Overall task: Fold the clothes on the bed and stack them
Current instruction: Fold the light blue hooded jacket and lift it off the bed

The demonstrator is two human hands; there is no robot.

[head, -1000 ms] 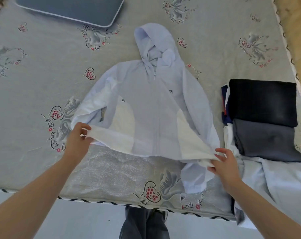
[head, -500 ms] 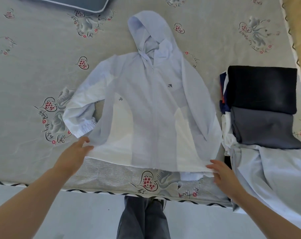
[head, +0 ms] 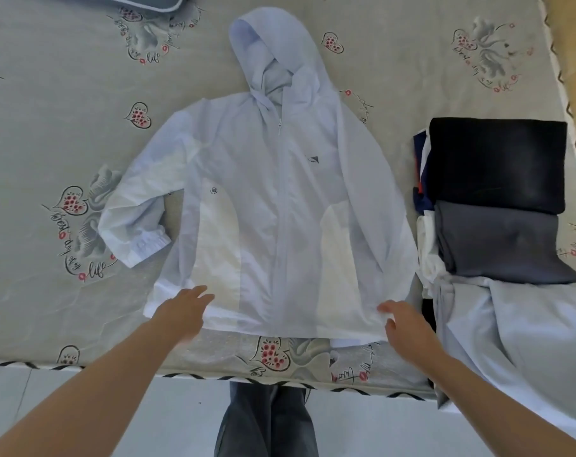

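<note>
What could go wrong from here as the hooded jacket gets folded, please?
The jacket has its hem at the bed edge, so it could slide off. Its bent left-side sleeve may fold in crooked. The right hand works close to the folded stack and might nudge it.

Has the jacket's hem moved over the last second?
Yes. The hooded jacket hem, lifted off the bed earlier, now lies flat near the bed's front edge, under the left hand and right hand.

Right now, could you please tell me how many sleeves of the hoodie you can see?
1: the sleeve lies bent on the bed, left of the hoodie. The other may be hidden under it.
</note>
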